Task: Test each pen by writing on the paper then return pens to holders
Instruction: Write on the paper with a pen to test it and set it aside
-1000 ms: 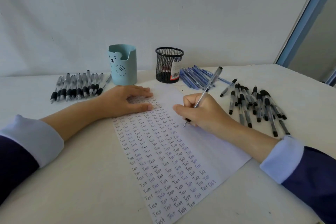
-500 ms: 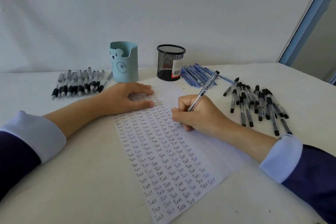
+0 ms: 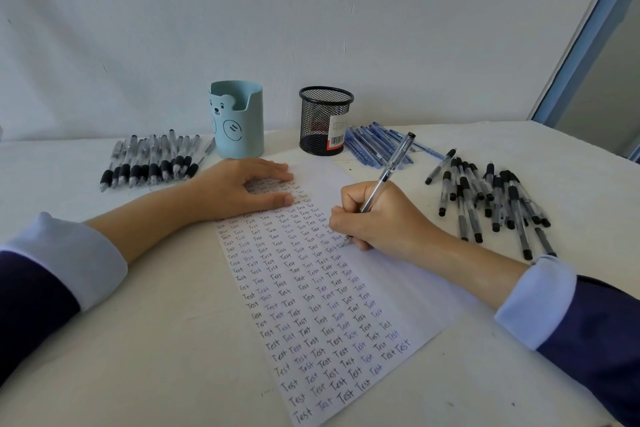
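2 hands are recorded at centre frame. Right hand (image 3: 384, 215): clasped round a clear-barrelled pen (image 3: 391, 170), tip set on the paper (image 3: 398, 288) at the right end of a written row. Left hand (image 3: 239, 189): laid flat, fingers straight, pressed on the paper's upper left part. 2 holders, a blue bear cup (image 3: 239, 121) and a black mesh cup (image 3: 323, 121), are placed upright at upper centre; no pen is seen standing in either. 3 loose lots are listed on the table (image 3: 138, 340): black-grip pens (image 3: 149, 163) at left, blue pens (image 3: 370, 146) just right of the mesh cup, black-capped pens (image 3: 485, 198) at right.

Risks, as judged: the paper may be dragged if the flat hand is lifted mid-stroke; fresh ink may be smeared by the writing hand's heel; tested and untested lots may be confused, since no marking is visible.

Obscured: the pen tip is partly covered by fingers (image 3: 346, 222); the word in progress cannot be read; the bear cup's interior is hidden; both sleeves (image 3: 533, 302) are cut off by the lower frame edges.
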Tool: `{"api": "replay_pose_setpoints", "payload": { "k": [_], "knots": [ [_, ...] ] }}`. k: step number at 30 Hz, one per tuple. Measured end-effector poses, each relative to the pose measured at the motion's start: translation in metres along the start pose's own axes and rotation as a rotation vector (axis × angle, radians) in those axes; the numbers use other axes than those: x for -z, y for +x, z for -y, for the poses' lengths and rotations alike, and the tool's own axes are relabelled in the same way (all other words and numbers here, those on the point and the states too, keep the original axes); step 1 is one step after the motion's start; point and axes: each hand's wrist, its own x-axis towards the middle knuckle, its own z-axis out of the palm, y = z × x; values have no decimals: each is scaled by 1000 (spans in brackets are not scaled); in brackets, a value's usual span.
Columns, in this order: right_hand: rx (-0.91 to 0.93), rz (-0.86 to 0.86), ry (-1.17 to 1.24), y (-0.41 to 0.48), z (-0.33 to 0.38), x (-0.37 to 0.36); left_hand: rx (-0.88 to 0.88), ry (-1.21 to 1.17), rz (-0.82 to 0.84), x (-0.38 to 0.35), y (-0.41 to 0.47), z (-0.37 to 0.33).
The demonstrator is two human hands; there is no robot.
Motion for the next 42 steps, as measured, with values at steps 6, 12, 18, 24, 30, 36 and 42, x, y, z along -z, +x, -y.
{"api": "replay_pose_setpoints", "payload": {
  "k": [6, 12, 18, 24, 30, 36, 42],
  "knots": [
    [3, 7, 8, 0, 1, 0, 0, 2, -4, 0, 0, 0],
    [6, 13, 11, 1, 0, 0, 0, 2, 1, 0, 0, -1],
    [20, -19, 1, 1, -1, 1, -2, -1, -1, 1, 0, 0],
    [30, -8, -8, 1, -3, 2, -14, 0, -2, 1, -1, -2],
    [30, -21, 0, 1, -1, 2, -6, -8, -3, 0, -1, -1],
    [59, -119, -61, 0, 10, 15, -8, 20, 12, 0, -1, 2],
    [252, -237, -332, 7, 3, 34, -9, 27, 8, 0, -1, 3]
  ]
}}
